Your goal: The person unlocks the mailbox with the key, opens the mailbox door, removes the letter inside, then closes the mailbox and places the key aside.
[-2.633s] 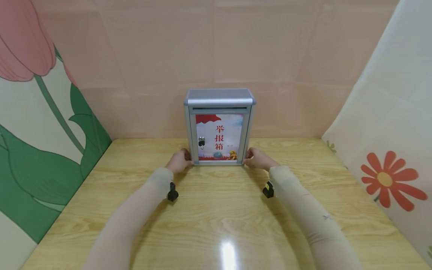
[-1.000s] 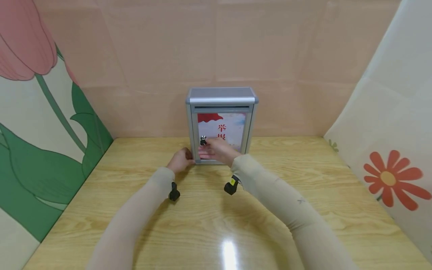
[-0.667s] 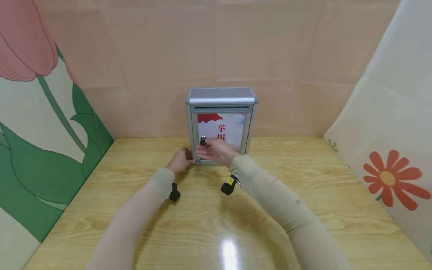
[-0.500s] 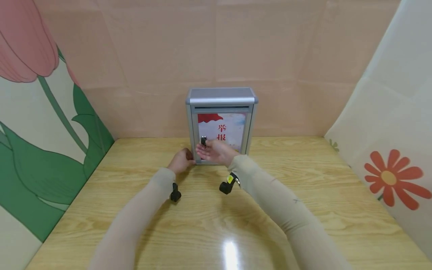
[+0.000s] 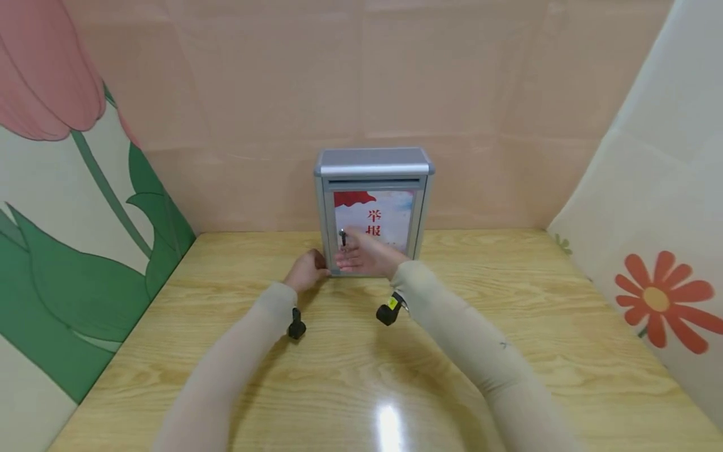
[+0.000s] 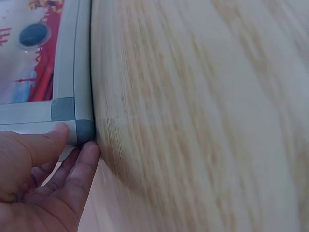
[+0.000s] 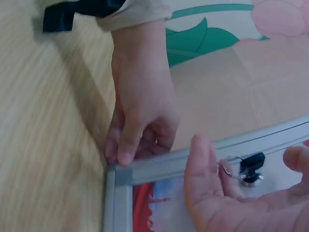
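Note:
A silver metal drop box (image 5: 373,169) with a slot and red characters stands upright at the back of the table. My left hand (image 5: 305,271) holds its lower left corner; in the left wrist view the thumb (image 6: 50,142) lies on the front frame and the fingers are at the side. A black-headed key (image 7: 253,163) sits in the lock on the door's left side, with a ring (image 7: 229,169) hanging from it. Around the key my right hand (image 5: 373,254) is spread, thumb and fingers apart. It hides the lower part of the door panel.
The box stands on a wood-grain table (image 5: 339,364), close to a pink back wall (image 5: 254,125). A tulip-patterned panel (image 5: 85,263) borders the left side, and a flower-patterned panel (image 5: 632,207) the right. A black wrist camera (image 5: 387,312) hangs below the right sleeve.
My right hand left the box's lower right corner, took the key and turned it; its thumb and fingers are now apart. The left hand stays at its corner.

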`<state>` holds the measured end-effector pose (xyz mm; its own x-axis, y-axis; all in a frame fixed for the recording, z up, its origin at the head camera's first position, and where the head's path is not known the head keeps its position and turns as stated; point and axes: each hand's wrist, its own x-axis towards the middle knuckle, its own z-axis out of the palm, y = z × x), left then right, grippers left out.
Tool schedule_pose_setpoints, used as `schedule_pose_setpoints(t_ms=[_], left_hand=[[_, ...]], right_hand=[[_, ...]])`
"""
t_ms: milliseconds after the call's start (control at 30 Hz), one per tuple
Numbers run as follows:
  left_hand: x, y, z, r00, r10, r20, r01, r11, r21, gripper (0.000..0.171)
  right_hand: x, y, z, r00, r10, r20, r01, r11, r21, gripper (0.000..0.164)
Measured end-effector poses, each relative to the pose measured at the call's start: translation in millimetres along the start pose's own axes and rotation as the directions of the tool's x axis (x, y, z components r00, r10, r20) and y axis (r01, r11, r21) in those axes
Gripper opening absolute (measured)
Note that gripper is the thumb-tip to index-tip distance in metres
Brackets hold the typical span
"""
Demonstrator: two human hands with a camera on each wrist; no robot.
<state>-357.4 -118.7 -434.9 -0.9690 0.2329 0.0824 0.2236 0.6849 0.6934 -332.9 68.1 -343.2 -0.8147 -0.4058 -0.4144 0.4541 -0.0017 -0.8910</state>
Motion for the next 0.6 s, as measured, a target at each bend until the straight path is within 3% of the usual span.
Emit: schedule_pose_setpoints(t_ms=[67,167,333,600], left_hand=[[0.4,1.6,1.9,1.000,0.011,-0.004,-0.011,1.000,0.007,0.027],[0.2,2.0,2.7,1.000,0.003,-0.012,-0.003,1.000,0.011,0.026],[-0.4,1.9,1.9,1.000,-0.001,-0.007,0.001,1.000,0.011,0.026],[1.2,-0.1,2.0,0.999,0.030,-0.013,-0.030,0.999,0.031,0.026]], right_hand=[[-4.5,-1.8,-2.0,1.000,-0.022,-0.011,0.020,0.994,-0.112,0.062],[-5.7,-3.7,-2.0,0.998,-0.049,-0.027,0.043,0.981,-0.190,0.054],[-3.6,-4.1,1.7,0.996,-0.060,-0.059,0.049,0.983,-0.176,0.041],[-5.7,-3.6,3.1,0.996,-0.063,-0.057,0.054,0.989,-0.140,0.035]])
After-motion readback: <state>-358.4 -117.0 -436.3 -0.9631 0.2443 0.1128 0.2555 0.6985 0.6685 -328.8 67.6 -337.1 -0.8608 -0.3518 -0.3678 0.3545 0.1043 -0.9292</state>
